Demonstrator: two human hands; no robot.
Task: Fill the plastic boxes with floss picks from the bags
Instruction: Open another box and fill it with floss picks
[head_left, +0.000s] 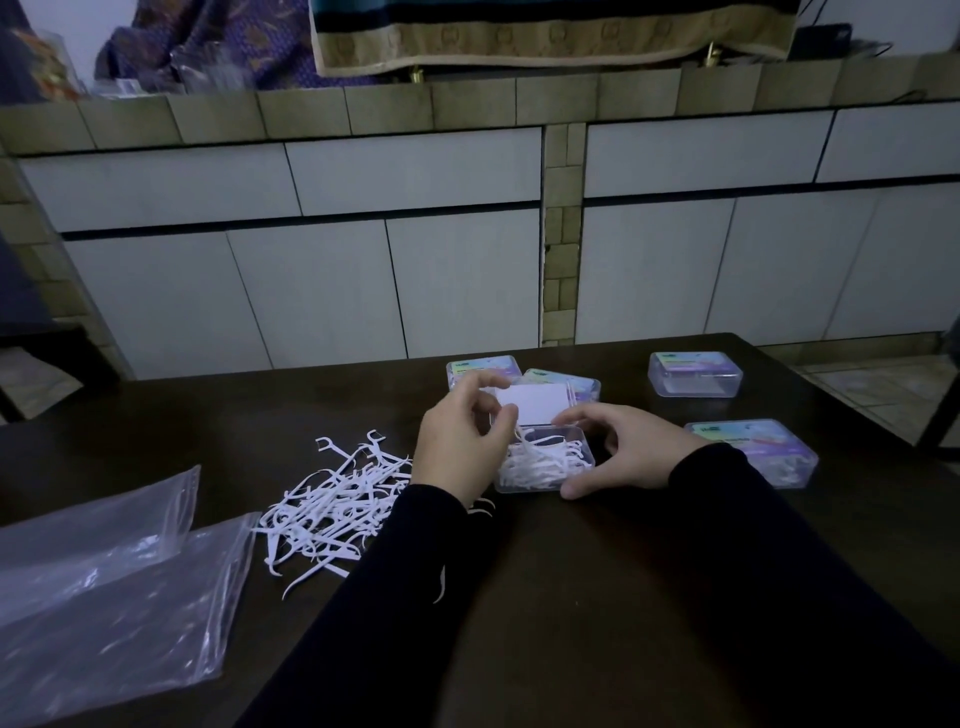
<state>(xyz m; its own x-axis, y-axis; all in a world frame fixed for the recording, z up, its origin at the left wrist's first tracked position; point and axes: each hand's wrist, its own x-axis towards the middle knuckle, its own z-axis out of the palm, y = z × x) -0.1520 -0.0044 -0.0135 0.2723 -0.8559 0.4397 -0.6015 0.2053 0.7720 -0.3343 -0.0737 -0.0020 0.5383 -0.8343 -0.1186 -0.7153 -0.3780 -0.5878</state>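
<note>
An open clear plastic box (584, 447) sits mid-table with white floss picks (540, 462) inside and its lid (532, 402) raised behind. My left hand (460, 447) hovers at the box's left edge and pinches a floss pick between thumb and fingertips over the box. My right hand (628, 452) curls round the box's right side, thumb at its front corner. A loose pile of floss picks (332, 504) lies left of my left arm. Two clear zip bags (104, 587) lie flat at the front left.
Closed labelled boxes stand behind the open one (483, 371), at the back right (695, 374) and at the right (763, 452). The dark table (597, 597) ends at its far edge before white cabinet doors (311, 291). A stray pick (441, 587) lies by my left sleeve.
</note>
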